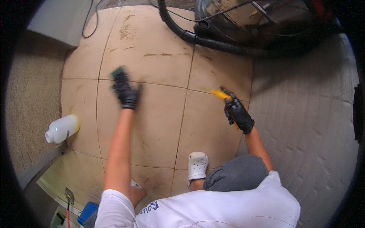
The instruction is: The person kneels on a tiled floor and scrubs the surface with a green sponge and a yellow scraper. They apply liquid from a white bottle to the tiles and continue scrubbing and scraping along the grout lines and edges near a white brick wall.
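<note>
My left hand, in a black glove, presses a dark green scouring pad against the beige floor tiles; hand and pad are blurred. A yellow-handled tool is gripped in my gloved right hand, just above the tiles at the right. Its working end cannot be made out. Brown dirt marks streak the tiles beyond my hands.
A wet/dry vacuum cleaner with a black hose stands at the far right. A white plastic bottle is at the left by the wall. Lower left are a blue bucket and a red-handled tool. A thin cable lies at the far left.
</note>
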A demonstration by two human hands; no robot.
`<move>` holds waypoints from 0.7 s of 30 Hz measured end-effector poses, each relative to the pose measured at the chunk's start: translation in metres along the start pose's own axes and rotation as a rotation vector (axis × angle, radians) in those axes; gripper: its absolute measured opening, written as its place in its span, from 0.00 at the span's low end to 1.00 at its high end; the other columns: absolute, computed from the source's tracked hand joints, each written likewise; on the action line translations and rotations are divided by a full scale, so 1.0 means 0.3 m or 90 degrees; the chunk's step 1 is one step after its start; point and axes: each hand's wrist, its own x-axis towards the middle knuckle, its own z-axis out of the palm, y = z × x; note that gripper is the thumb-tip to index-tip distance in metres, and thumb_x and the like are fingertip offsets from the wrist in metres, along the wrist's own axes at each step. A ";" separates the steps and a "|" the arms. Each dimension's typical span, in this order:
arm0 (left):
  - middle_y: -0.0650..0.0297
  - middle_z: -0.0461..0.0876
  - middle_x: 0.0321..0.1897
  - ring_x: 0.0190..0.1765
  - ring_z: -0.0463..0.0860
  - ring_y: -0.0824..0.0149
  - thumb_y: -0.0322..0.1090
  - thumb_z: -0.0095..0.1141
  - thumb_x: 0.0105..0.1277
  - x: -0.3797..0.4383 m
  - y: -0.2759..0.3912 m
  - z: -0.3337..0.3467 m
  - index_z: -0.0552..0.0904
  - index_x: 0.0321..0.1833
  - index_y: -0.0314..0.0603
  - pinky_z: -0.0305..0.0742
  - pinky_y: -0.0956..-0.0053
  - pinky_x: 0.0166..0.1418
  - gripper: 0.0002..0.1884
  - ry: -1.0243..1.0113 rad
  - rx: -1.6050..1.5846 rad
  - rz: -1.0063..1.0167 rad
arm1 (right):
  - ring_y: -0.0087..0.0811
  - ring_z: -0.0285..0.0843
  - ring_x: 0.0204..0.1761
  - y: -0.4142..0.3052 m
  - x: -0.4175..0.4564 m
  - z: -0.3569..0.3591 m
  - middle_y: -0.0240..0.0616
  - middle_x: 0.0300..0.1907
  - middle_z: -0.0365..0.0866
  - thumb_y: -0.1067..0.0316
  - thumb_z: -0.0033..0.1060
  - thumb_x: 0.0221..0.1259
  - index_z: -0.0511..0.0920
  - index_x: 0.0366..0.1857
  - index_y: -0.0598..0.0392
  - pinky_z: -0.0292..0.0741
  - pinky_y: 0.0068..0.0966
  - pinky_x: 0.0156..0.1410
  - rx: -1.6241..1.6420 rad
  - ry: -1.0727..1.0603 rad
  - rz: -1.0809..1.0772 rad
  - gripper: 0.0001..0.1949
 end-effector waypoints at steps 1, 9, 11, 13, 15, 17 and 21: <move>0.54 0.39 0.81 0.82 0.38 0.54 0.67 0.56 0.58 -0.036 0.260 0.043 0.44 0.81 0.44 0.32 0.50 0.81 0.56 -0.086 -0.117 0.068 | 0.14 0.59 0.18 -0.009 -0.029 -0.033 0.21 0.20 0.63 0.62 0.44 0.76 0.60 0.74 0.42 0.63 0.16 0.18 0.083 0.080 -0.074 0.24; 0.52 0.48 0.80 0.81 0.44 0.52 0.67 0.56 0.58 -0.120 1.041 0.211 0.57 0.78 0.44 0.33 0.38 0.78 0.50 -0.308 -0.182 0.424 | 0.13 0.60 0.19 0.012 -0.184 -0.242 0.25 0.23 0.68 0.60 0.41 0.78 0.61 0.73 0.49 0.62 0.14 0.19 0.074 0.253 -0.154 0.23; 0.54 0.45 0.81 0.81 0.44 0.54 0.64 0.51 0.64 0.039 0.815 0.266 0.53 0.79 0.45 0.28 0.38 0.77 0.47 -0.147 -0.282 0.240 | 0.14 0.60 0.18 0.039 -0.246 -0.269 0.26 0.23 0.68 0.60 0.42 0.78 0.61 0.73 0.50 0.62 0.15 0.19 0.083 0.275 -0.146 0.23; 0.57 0.44 0.81 0.82 0.40 0.56 0.69 0.41 0.67 0.182 0.583 0.229 0.49 0.80 0.46 0.31 0.38 0.77 0.47 0.010 0.015 0.107 | 0.14 0.60 0.18 0.084 -0.248 -0.289 0.26 0.23 0.68 0.59 0.42 0.78 0.61 0.73 0.50 0.63 0.15 0.20 0.089 0.274 -0.154 0.24; 0.57 0.43 0.81 0.82 0.39 0.54 0.69 0.41 0.68 0.173 0.577 0.209 0.48 0.80 0.47 0.30 0.39 0.77 0.46 -0.049 0.103 -0.067 | 0.14 0.60 0.18 0.104 -0.274 -0.293 0.26 0.22 0.68 0.59 0.42 0.78 0.61 0.73 0.48 0.63 0.15 0.20 0.116 0.278 -0.171 0.24; 0.56 0.42 0.81 0.82 0.38 0.53 0.68 0.43 0.67 0.075 0.659 0.269 0.47 0.81 0.45 0.31 0.42 0.78 0.48 0.040 -0.023 0.017 | 0.14 0.61 0.18 0.037 -0.254 -0.264 0.26 0.23 0.69 0.59 0.43 0.78 0.61 0.73 0.48 0.63 0.15 0.20 0.158 0.265 -0.192 0.23; 0.52 0.44 0.80 0.81 0.41 0.49 0.58 0.61 0.59 -0.096 1.161 0.229 0.53 0.79 0.47 0.37 0.39 0.78 0.49 -0.275 -0.263 0.415 | 0.15 0.62 0.20 0.046 -0.247 -0.286 0.27 0.24 0.69 0.61 0.41 0.78 0.61 0.73 0.46 0.65 0.15 0.22 0.163 0.286 -0.188 0.23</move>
